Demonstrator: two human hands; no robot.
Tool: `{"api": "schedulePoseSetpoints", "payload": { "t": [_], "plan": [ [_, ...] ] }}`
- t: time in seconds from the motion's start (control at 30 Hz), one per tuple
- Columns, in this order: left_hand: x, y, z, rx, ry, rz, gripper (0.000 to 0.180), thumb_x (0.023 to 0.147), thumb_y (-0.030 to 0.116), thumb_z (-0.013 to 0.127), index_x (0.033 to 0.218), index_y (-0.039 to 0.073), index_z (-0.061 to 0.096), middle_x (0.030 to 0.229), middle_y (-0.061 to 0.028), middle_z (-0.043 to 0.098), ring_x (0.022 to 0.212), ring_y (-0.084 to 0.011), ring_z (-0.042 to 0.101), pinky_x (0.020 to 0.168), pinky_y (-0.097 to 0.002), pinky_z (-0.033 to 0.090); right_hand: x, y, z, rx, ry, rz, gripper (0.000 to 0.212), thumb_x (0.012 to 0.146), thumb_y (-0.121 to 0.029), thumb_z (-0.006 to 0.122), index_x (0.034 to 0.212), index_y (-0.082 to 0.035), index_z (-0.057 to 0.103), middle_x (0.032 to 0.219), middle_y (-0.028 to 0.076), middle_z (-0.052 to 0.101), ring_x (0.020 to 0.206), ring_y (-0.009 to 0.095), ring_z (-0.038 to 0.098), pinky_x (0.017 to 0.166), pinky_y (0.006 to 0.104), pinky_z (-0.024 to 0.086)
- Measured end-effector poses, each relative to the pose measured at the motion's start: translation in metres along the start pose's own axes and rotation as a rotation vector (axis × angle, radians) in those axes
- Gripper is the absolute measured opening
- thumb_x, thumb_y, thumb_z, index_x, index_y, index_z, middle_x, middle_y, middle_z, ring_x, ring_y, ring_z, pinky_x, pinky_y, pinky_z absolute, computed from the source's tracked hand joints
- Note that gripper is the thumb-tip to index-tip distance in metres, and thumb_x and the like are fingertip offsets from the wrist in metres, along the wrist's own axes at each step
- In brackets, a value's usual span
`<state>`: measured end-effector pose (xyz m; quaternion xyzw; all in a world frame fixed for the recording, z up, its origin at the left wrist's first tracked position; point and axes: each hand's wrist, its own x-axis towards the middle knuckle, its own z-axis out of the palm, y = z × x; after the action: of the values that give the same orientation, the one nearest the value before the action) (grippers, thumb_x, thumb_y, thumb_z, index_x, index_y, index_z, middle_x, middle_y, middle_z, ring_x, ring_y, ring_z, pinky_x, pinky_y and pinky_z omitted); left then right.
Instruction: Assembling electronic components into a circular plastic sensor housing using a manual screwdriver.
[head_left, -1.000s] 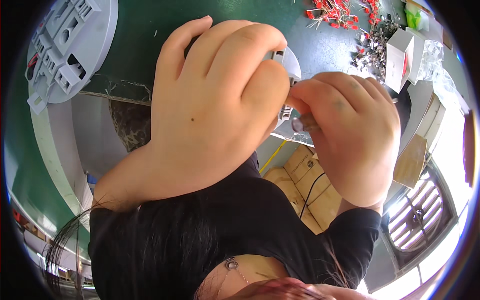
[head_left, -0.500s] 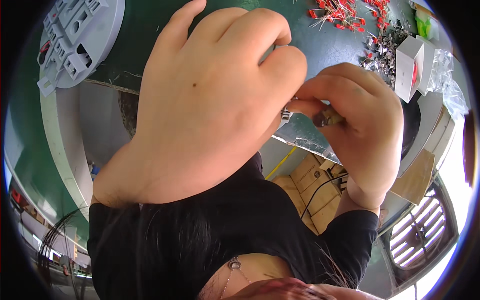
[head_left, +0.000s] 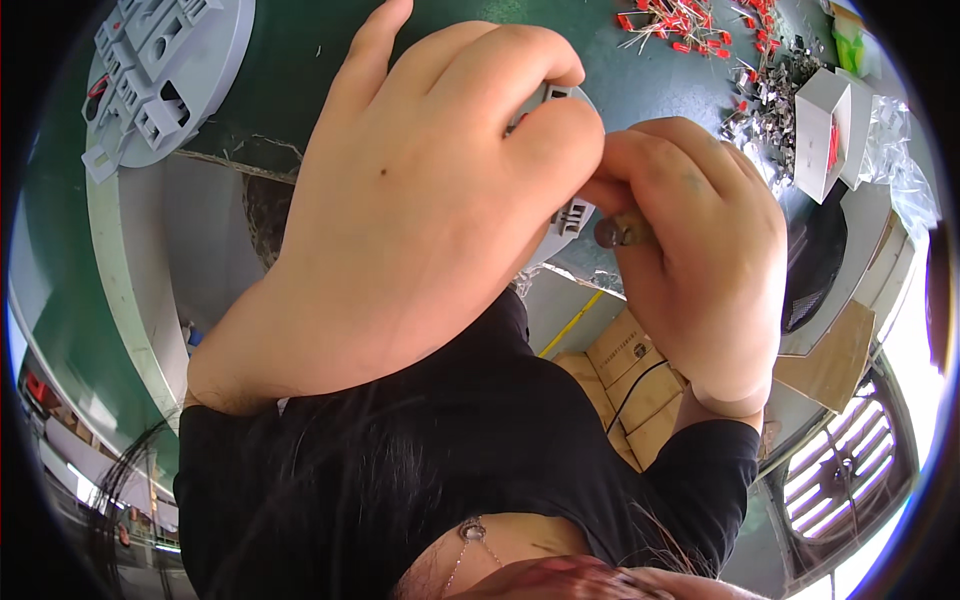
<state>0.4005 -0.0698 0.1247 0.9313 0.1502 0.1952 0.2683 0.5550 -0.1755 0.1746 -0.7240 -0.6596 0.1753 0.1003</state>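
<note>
My left hand [head_left: 430,190] is curled over a grey plastic plate [head_left: 572,217] with raised slots, and hides most of it. Only bits of its rim and moulded parts show past the thumb and index finger. Close against the left thumb, my right hand [head_left: 710,240] is closed round a slim tool with a rounded brown end [head_left: 612,233]; its working tip is hidden behind the fingers. Another round grey plastic plate [head_left: 215,75] with moulded slots and a bit of red lies at the upper left, apart from both hands.
On the green table [head_left: 300,60], red LEDs with long leads [head_left: 690,25] lie in a loose pile. Beside them are small metal pieces [head_left: 770,110], an upright white box [head_left: 822,135] and clear plastic bags [head_left: 885,150]. Below the chipped table edge stands a cardboard box [head_left: 625,365].
My right hand has shifted left and slightly up with the tool. More of the grey plate shows between my hands. My left hand has barely moved.
</note>
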Motion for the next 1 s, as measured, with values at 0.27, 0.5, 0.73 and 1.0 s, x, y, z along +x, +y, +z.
{"api": "schedulePoseSetpoints", "payload": {
  "t": [0.27,0.5,0.73,1.0],
  "plan": [
    [0.008,0.004,-0.010,0.003,-0.098,-0.045,0.016,0.077,0.000,0.072,0.081,0.007,0.058,0.122,-0.0042,0.065,0.078,-0.0245,0.062,0.105,-0.0614,0.040,-0.009,0.004,0.002,0.012,0.048,-0.019,0.033,0.065,0.007,0.067,0.095,-0.006,0.070,0.091,0.007,0.068,0.074,0.026,0.061,0.066,0.0368,0.049],
    [-0.009,-0.008,0.007,-0.109,0.116,0.041,0.014,0.078,0.002,0.072,0.084,0.007,0.060,0.123,-0.0057,0.064,0.090,-0.0266,0.064,0.106,-0.0603,0.040,-0.022,-0.012,0.005,-0.322,0.077,-0.073,0.026,0.074,0.001,0.070,0.098,-0.009,0.071,0.091,0.003,0.070,0.073,0.023,0.061,0.069,0.0318,0.048],
    [-0.014,-0.004,0.008,-0.092,0.065,0.000,0.021,0.076,0.005,0.076,0.093,0.007,0.062,0.131,-0.0110,0.060,0.107,-0.0335,0.059,0.106,-0.0582,0.040,-0.030,0.005,-0.004,0.559,0.269,0.146,0.023,0.087,-0.033,0.072,0.097,-0.014,0.064,0.079,-0.002,0.062,0.064,0.012,0.050,0.068,0.0324,0.042],
    [-0.019,0.000,0.006,-0.066,-0.013,-0.056,0.031,0.074,0.009,0.079,0.102,0.008,0.065,0.139,-0.0163,0.055,0.125,-0.0405,0.055,0.106,-0.0561,0.041,-0.018,0.003,0.055,1.514,0.675,-0.354,0.056,0.096,-0.068,0.049,0.074,-0.018,0.040,0.061,-0.005,0.036,0.053,0.011,0.025,0.054,0.0306,0.020]
  ]
}}
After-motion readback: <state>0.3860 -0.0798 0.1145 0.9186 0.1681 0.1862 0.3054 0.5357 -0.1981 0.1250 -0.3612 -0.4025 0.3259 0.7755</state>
